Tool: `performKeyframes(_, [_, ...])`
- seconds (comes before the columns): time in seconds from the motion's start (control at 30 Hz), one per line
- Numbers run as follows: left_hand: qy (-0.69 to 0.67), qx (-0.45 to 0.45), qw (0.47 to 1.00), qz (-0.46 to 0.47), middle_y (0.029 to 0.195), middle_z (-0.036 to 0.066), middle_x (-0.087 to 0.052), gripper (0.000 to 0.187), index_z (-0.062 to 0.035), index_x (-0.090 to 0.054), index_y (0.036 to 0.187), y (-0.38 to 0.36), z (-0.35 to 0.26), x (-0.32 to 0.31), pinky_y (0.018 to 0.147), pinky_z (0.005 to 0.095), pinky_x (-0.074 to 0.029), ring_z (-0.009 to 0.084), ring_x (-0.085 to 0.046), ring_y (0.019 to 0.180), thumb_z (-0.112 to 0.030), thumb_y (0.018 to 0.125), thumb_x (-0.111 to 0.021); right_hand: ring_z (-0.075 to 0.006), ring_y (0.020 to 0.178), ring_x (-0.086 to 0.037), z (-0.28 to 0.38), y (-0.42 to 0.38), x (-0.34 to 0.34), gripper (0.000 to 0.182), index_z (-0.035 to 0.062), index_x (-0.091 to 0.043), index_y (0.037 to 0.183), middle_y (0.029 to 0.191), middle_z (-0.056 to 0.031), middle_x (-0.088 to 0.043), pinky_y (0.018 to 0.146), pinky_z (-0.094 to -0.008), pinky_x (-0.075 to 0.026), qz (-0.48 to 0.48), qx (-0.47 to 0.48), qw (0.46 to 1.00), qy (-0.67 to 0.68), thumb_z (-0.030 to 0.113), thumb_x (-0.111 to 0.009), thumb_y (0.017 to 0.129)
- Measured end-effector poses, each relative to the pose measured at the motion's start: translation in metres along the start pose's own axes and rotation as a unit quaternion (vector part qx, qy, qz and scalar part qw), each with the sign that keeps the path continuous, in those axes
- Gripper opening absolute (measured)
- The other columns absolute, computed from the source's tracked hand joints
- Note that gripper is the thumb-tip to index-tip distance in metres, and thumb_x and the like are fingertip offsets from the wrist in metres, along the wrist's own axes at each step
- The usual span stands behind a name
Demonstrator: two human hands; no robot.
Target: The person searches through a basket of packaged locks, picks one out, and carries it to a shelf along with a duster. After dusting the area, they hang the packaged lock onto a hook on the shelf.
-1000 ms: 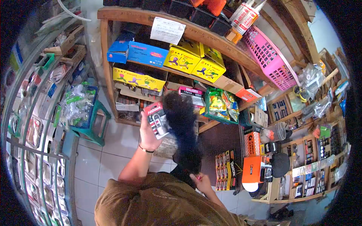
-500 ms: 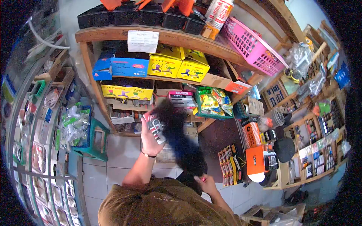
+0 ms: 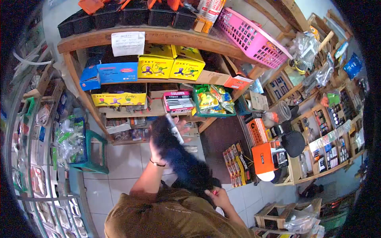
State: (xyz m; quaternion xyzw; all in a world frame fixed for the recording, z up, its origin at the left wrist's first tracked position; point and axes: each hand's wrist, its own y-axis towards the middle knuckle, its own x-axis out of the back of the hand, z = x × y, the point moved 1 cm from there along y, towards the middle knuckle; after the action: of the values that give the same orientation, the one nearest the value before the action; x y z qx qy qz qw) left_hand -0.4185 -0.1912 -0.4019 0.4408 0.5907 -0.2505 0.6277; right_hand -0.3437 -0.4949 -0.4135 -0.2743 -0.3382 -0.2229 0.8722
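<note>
Duster (image 3: 180, 158), black and fluffy, runs as a long streak from the right hand (image 3: 218, 195), which grips its handle end low by the chest, up and away toward the left hand (image 3: 166, 139). That left hand is raised nearer the shelves, clasping a packaged padlock (image 3: 173, 127) seen edge-on. The duster's head hides most of those fingers and blurs; beyond stand yellow boxes (image 3: 170, 65).

Bright daylight; heavy fisheye curving, black vignette corners; foreground duster blurred.
</note>
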Motion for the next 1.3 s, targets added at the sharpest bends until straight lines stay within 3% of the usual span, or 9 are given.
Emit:
performKeyframes(0.3, [0.034,-0.191,0.976,-0.101,0.101,0.011,-0.056,0.056,-0.0112,-0.04,0.12,0.017,0.027,-0.063,0.079,0.0447,-0.046,0.0257,-0.056,0.092,-0.054,0.084,-0.033,-0.014,0.041,-0.04,-0.03,0.048,0.048,0.041,0.0024,-0.047,0.055,0.046,-0.0093,-0.044,0.043,-0.0323,-0.035,-0.015,0.01,1.0,-0.006,0.034,-0.063,0.075])
performKeyframes(0.37, [-0.019,-0.11,0.986,0.124,0.114,0.013,-0.05,0.058,-0.0085,-0.043,0.119,0.027,0.026,-0.006,0.09,0.0418,-0.038,0.0256,-0.048,0.105,-0.053,0.084,-0.033,-0.0141,0.04,-0.039,-0.03,0.057,0.056,0.041,0.0027,-0.047,0.054,0.044,-0.0089,-0.044,0.042,-0.0323,-0.035,-0.005,0.023,1.0,0.017,0.033,-0.064,0.075])
performKeyframes(0.43, [0.044,-0.189,0.978,-0.082,0.116,0.014,-0.047,0.056,-0.0102,-0.041,0.12,0.029,0.046,-0.068,0.091,0.0473,-0.036,0.0291,-0.048,0.105,-0.052,0.084,-0.033,-0.0133,0.04,-0.038,-0.029,0.059,0.061,0.041,0.0022,-0.046,0.054,0.044,-0.0069,-0.043,0.041,-0.0307,-0.034,0.039,0.144,0.989,0.007,0.032,-0.064,0.075])
performKeyframes(0.47, [0.473,-0.122,0.872,-0.023,0.122,0.014,-0.043,0.059,-0.0117,-0.039,0.123,0.033,0.037,-0.044,0.092,0.0517,-0.033,0.0312,-0.046,0.107,-0.055,0.083,-0.031,-0.012,0.042,-0.037,-0.04,0.065,0.063,0.039,0.0014,-0.047,0.055,0.044,-0.0061,-0.043,0.042,-0.0301,-0.034,0.038,0.196,0.98,-0.004,0.031,-0.064,0.075])
performKeyframes(0.5, [0.159,-0.055,0.983,0.077,0.123,0.013,-0.042,0.061,-0.011,-0.037,0.124,0.041,0.026,-0.02,0.093,0.0496,-0.033,0.0299,-0.045,0.109,-0.055,0.084,-0.026,-0.012,0.042,-0.037,-0.045,0.075,0.065,0.039,0.0014,-0.047,0.055,0.044,-0.0061,-0.043,0.042,-0.0301,-0.034,0.049,0.215,0.975,0.012,0.031,-0.064,0.075])
performKeyframes(0.63, [0.015,-0.182,0.981,0.058,0.12,0.015,-0.045,0.062,-0.0069,-0.038,0.123,0.024,0.047,-0.071,0.093,0.0489,-0.033,0.0308,-0.047,0.106,-0.055,0.084,-0.028,-0.0103,0.045,-0.037,-0.059,0.095,0.056,0.035,0.0004,-0.051,0.061,0.046,-0.0084,-0.044,0.044,-0.0303,-0.035,0.102,0.103,0.988,0.059,0.03,-0.064,0.075])
performKeyframes(0.7, [0.174,-0.281,0.936,-0.121,0.119,0.015,-0.046,0.065,-0.0062,-0.037,0.123,0.025,0.052,-0.067,0.092,0.0512,-0.033,0.0313,-0.046,0.107,-0.057,0.083,-0.028,-0.0104,0.045,-0.039,-0.054,0.089,0.065,0.034,-0.0002,-0.05,0.063,0.047,-0.0077,-0.045,0.044,-0.03,-0.035,0.157,0.156,0.969,0.111,0.029,-0.063,0.076])
performKeyframes(0.73, [0.217,-0.125,0.968,-0.005,0.114,0.013,-0.048,0.058,-0.0067,-0.038,0.123,0.021,0.053,-0.074,0.087,0.0464,-0.039,0.032,-0.048,0.103,-0.051,0.085,-0.032,-0.0106,0.045,-0.039,-0.061,0.092,0.067,0.033,-0.0005,-0.051,0.065,0.047,-0.0075,-0.046,0.043,-0.0298,-0.035,0.163,0.196,0.964,0.077,0.029,-0.063,0.076])
performKeyframes(1.3, [0.192,-0.306,0.93,-0.072,0.112,0.013,-0.049,0.05,-0.0065,-0.037,0.121,0.037,0.068,-0.07,0.084,0.0525,-0.039,0.0317,-0.049,0.1,-0.043,0.087,-0.035,-0.0101,0.045,-0.037,-0.072,0.125,0.069,0.033,-0.0008,-0.048,0.063,0.046,-0.0045,-0.041,0.043,-0.0284,-0.034,0.153,0.253,0.955,0.031,0.025,-0.064,0.074])
